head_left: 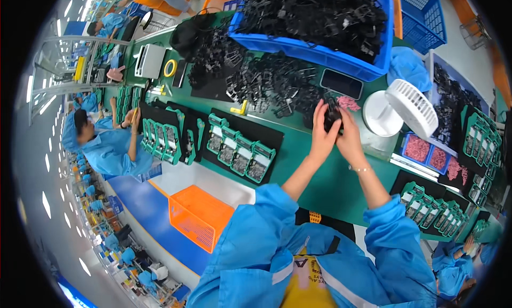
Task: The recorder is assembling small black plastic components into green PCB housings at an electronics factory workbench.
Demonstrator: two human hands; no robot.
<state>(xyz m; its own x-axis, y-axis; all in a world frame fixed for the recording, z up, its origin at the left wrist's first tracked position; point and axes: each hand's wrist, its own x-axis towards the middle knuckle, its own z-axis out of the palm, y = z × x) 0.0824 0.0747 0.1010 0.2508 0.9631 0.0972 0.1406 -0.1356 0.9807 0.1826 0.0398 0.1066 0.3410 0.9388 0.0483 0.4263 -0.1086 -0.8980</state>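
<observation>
Left hand (322, 136): fingers curled, gripping a black part (332, 115) from its left.
Right hand (349, 136): closed on the same part from its right.
Black part: between both hands, over the green bench (336, 185); details hidden by fingers.
Near bench items: pink pieces (348, 104) just beyond the right hand; phone (341, 83) behind; white fan (413, 108) to the right.
Supply: black heap (277, 84) left of the hands; loaded blue bin (309, 51) behind.
Floor: orange basket (194, 217), lower left.
</observation>
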